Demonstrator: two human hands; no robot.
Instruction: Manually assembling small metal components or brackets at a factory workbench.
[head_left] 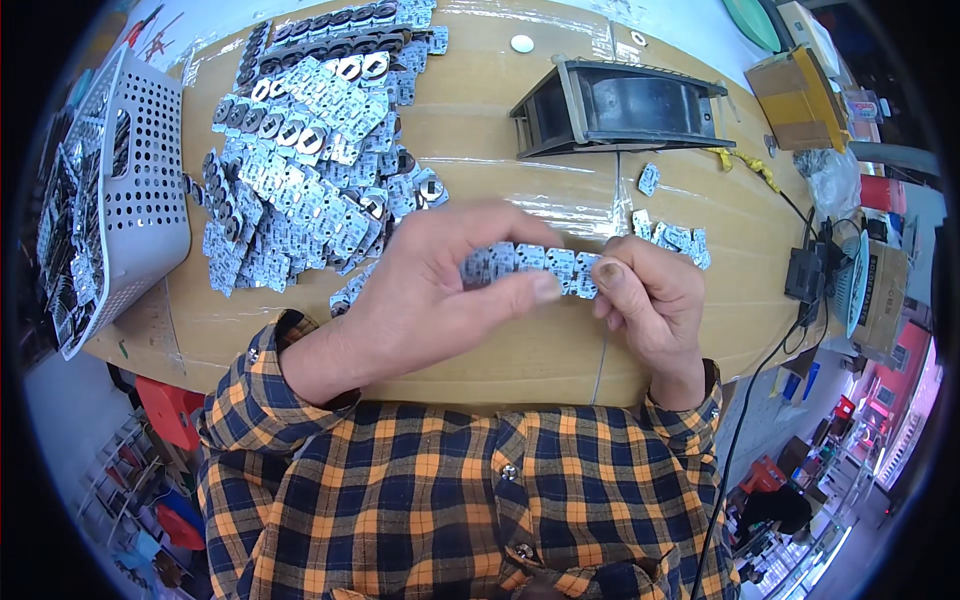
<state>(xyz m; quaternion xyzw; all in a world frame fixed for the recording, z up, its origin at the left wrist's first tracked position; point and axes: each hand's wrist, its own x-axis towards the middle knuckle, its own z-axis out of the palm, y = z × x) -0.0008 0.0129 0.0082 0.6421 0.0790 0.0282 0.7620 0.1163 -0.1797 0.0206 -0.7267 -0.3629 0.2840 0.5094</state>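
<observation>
A strip of small joined circuit boards (pixel 545 262), whitish-blue with dark marks, spans the gap between my hands above the table. My left hand (pixel 430 290) wraps round its left part, thumb lying along the front. At the strip's right end, my right hand (pixel 650 295) pinches the last board between thumb and curled fingers. Left of my hands lies a big heap of similar board strips (pixel 300 190), several with round dark or silvery parts on them. A few loose boards (pixel 680 240) rest just beyond my right hand.
On the left stands a grey perforated basket (pixel 150 200) full of strips. A black fan (pixel 640 105) sits at the back of the cardboard-covered table (pixel 470 120). To the right are a cardboard box (pixel 800 100), a black power adapter (pixel 805 272) and hanging cables.
</observation>
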